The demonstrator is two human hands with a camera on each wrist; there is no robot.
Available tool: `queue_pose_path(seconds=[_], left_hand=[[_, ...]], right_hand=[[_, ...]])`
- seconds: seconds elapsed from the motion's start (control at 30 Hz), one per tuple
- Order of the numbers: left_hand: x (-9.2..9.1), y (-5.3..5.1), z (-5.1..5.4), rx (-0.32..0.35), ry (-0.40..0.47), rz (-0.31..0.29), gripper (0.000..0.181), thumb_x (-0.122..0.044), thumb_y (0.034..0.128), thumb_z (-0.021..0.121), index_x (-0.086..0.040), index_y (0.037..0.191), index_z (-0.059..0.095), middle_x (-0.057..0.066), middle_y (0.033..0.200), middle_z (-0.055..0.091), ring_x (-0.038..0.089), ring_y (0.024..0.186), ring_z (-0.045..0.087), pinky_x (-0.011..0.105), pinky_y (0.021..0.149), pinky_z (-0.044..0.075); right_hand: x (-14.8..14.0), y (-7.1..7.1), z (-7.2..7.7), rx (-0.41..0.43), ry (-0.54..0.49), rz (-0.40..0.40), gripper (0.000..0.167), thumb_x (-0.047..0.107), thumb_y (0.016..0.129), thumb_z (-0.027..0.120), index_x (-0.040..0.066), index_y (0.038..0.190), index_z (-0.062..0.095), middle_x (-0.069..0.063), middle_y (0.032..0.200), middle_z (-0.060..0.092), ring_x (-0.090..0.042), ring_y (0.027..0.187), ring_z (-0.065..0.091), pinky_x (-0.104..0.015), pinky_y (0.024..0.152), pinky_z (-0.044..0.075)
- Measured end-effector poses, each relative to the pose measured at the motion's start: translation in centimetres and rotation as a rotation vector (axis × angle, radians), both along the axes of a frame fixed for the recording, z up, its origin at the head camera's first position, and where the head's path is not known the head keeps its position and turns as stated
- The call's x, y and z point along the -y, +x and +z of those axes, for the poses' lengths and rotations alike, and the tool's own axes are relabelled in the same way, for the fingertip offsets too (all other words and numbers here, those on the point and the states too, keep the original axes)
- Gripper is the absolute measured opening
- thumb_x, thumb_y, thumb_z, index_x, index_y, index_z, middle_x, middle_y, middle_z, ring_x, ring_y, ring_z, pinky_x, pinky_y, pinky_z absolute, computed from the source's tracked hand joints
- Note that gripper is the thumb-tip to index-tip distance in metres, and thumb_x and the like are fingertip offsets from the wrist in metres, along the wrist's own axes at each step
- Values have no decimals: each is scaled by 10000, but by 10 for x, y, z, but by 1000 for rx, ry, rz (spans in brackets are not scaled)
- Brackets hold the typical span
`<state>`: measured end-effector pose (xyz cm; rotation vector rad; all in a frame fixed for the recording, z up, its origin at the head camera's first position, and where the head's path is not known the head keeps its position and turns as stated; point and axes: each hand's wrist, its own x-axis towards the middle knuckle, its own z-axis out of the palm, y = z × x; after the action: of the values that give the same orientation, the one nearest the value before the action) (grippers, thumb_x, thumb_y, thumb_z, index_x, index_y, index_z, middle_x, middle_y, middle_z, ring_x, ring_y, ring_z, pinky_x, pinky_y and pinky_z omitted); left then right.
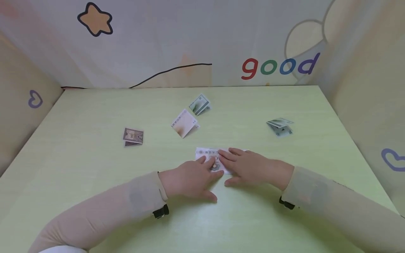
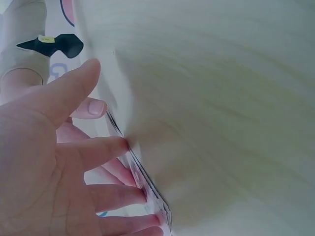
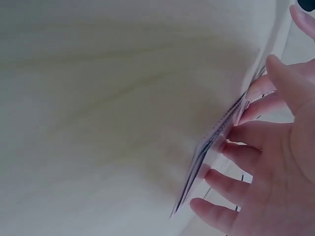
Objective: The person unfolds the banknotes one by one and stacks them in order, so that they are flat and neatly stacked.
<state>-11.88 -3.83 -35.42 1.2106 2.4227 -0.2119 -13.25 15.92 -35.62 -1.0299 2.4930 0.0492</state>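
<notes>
A small stack of printed paper notes (image 1: 201,153) lies flat on the table in front of me, with printed characters on its top sheet. My left hand (image 1: 191,179) rests on its left part, fingers spread and fairly straight. From the other side, my right hand (image 1: 253,167) presses on the right part, covering much of it. In the left wrist view, fingertips touch the face of the layered notes (image 2: 150,187). The right wrist view shows several layers at the edge of the stack (image 3: 199,157), under extended fingers. Neither hand pinches anything.
Folded notes stand or lie on the pale table (image 1: 79,182): a purple one (image 1: 133,135) at left, a pinkish one (image 1: 184,123) and a green one (image 1: 199,104) behind the stack, another green one (image 1: 280,123) at right. A printed curtain (image 1: 164,42) encloses the table's back and sides.
</notes>
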Motion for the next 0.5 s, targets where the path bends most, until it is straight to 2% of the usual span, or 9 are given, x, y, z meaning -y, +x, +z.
queue_pose_path(seconds=[0.2,0.5], left_hand=[[-1,1,1,10,-13,7,766,-635,844,506,-221,1463,325,178,1502,222,385,1332,285,440,1005,363],[1,-1,3,-1,-5,7,795,-652,842,490,-232,1481,272,144,1515,218,361,1347,269,453,1035,320]], right_hand=[[1,1,1,11,-2,-14,790,541,899,501,54,1471,254,-86,1544,158,-369,1376,176,-562,1023,278],[-3,4,-4,-35,12,21,833,580,881,496,56,1475,238,-160,1538,119,-371,1380,161,-556,1018,292]])
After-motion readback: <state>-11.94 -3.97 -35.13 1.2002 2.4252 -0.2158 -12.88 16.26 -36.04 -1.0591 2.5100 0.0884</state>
